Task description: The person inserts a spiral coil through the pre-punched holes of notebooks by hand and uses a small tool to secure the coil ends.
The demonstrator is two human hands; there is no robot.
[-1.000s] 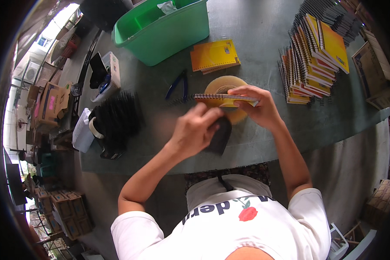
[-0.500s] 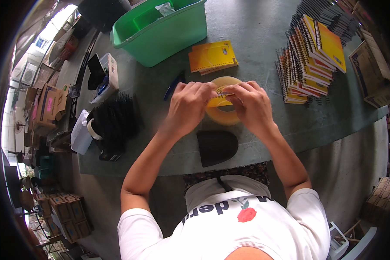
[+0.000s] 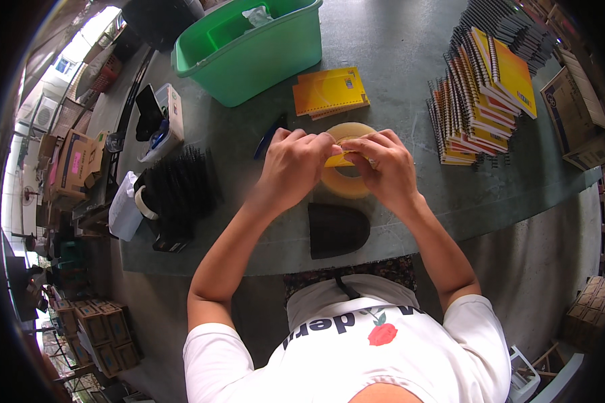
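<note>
Both my hands meet at the middle of the table, over a pale yellow ring like a big roll of tape (image 3: 348, 187). My left hand (image 3: 294, 164) and my right hand (image 3: 391, 164) have their fingertips pinched on a small yellow piece with a wire coil (image 3: 337, 160). The fingers cover most of it, so its full shape is hidden. Just beyond the ring lie flat yellow-orange notebook covers (image 3: 331, 91) with punched edges. A dark rounded pad (image 3: 339, 231) rests near the table's front edge. Beside my left hand is a dark blue slim tool (image 3: 270, 136).
A green tub (image 3: 255, 60) stands at the back. To the right rises a leaning stack of spiral notebooks (image 3: 480, 101), near a cardboard box (image 3: 575, 114). Black binding coils (image 3: 181, 185) and a clear bin (image 3: 165, 127) sit at the left. The table (image 3: 423, 215) curves along the front.
My fingertips have drawn slightly closer together, and the wire coil shows less between them. Otherwise the scene has only shifted a little in the picture.
</note>
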